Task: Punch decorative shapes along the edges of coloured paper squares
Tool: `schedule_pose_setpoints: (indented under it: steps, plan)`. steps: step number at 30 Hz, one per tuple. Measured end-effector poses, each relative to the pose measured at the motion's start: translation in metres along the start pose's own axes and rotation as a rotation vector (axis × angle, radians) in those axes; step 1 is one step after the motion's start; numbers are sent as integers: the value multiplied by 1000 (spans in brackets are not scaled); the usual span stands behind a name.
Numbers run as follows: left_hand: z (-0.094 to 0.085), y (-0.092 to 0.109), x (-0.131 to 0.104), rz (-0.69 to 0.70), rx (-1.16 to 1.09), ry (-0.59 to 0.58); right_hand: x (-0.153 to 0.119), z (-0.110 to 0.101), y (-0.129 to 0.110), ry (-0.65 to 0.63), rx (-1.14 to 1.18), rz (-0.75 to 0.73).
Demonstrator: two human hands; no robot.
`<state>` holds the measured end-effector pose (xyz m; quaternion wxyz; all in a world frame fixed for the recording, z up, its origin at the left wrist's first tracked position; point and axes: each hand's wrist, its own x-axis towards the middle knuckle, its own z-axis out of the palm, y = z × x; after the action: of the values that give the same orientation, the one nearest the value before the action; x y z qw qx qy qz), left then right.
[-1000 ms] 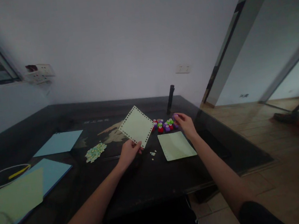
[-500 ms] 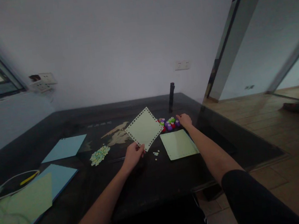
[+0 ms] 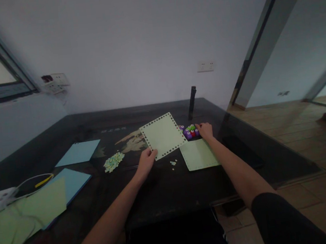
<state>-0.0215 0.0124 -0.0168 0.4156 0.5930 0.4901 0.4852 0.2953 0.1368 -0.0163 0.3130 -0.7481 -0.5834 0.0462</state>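
My left hand [image 3: 146, 163] pinches the lower left corner of a pale green paper sheet [image 3: 163, 135], thumb on top. Small dark punched shapes run along the sheet's edges, and it is held up tilted above the table. My right hand [image 3: 205, 130] is at the right side of a cluster of small red, green and purple paper punches [image 3: 189, 132] with eye-like tops. Its fingers are bent in there; what they grip, if anything, is hidden. Under my right forearm lies another pale green sheet [image 3: 199, 155], with fine marks along its edge. The held sheet partly covers the punches.
Paper confetti lies in a pile [image 3: 114, 161], with a few bits [image 3: 173, 163] nearer the middle. Blue sheets [image 3: 79, 152], more green sheets [image 3: 50, 198] and a yellow-handled tool [image 3: 43, 181] are on the left. A black upright object [image 3: 192, 102] stands behind the punches on the dark table [image 3: 165, 199].
The held sheet has turned clockwise, from a diamond pose to a squarer one. My right hand stays beside the punches. The whole view has shifted slightly.
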Motion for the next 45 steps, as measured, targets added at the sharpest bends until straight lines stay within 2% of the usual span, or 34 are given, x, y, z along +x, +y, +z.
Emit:
schedule_pose_setpoints:
  steps: [3,5,6,7,10,12,14,18,21,26,30,35,39,45]
  plan:
    - [-1,1,0,-4,-19,-10,-6,-12,-13,75,4,-34]
    - [-1,2,0,-4,-16,-20,-17,-24,-28,66,127,-129]
    - [0,3,-1,-1,-14,-28,-26,-29,-36,26,262,-192]
    - [0,3,-1,2,-15,-41,-36,-35,-45,-71,418,-248]
    - [2,6,-3,8,-19,-101,-69,-46,-66,-385,777,-254]
    - [2,7,-5,19,-14,-145,-87,-49,-72,-460,831,-256]
    - [3,9,-6,47,7,-183,-97,-48,-72,-472,860,-230]
    - [2,13,-8,97,79,-166,-101,-44,-64,-434,888,-165]
    - [1,17,-9,97,85,-111,-102,-44,-59,-435,931,-124]
    - [2,26,-9,98,83,-88,-105,-47,-52,-397,959,-86]
    - [12,43,-4,119,106,-76,-102,-57,-44,-310,945,-58]
    - [37,63,10,80,95,-79,-95,-73,-27,-258,962,-17]
    - [60,57,12,53,144,-100,-96,-76,-4,-192,826,-42]
    - [85,31,-4,102,326,-165,-110,-67,30,-206,622,-4]
